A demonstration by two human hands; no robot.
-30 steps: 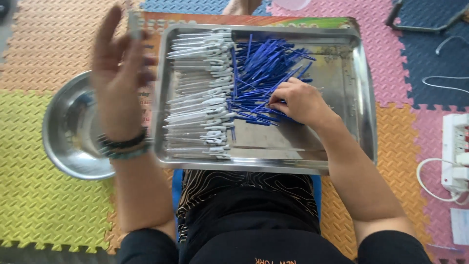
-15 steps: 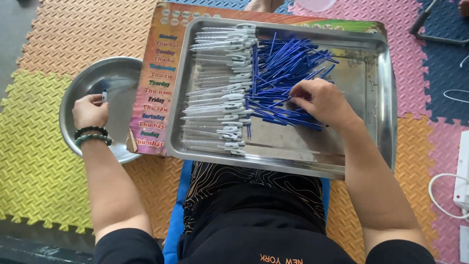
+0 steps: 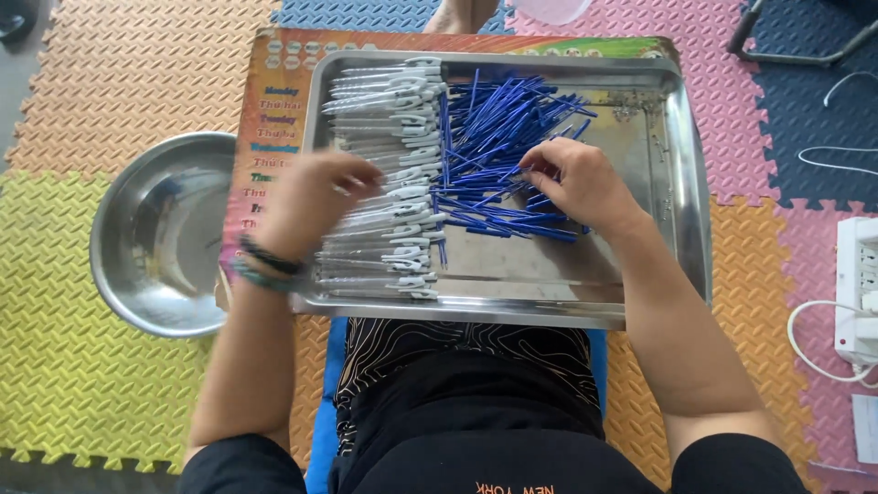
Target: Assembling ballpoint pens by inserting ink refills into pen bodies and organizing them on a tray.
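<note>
On the metal tray (image 3: 686,183) in the person's lap: heap of blue pen refills (image 3: 512,155) on the right half, row of clear pen barrels with white clips (image 3: 389,174) stacked on the left half. Right hand (image 3: 581,183) sits on the blue heap, fingertips pinched together on a refill or two at its near edge. Left hand (image 3: 315,197) now over the barrel row, fingers curled down onto it; cannot tell if it has actually closed on one, motion blur. Half a second ago that hand was out at the steel bowl (image 3: 160,233) left of the tray, so it has swung back in, both hands over the parts again. Tray rests on a printed cardboard sheet (image 3: 274,119), foam puzzle mats (image 3: 101,82) underneath. White power strip (image 3: 855,288) far right, well apart.
</note>
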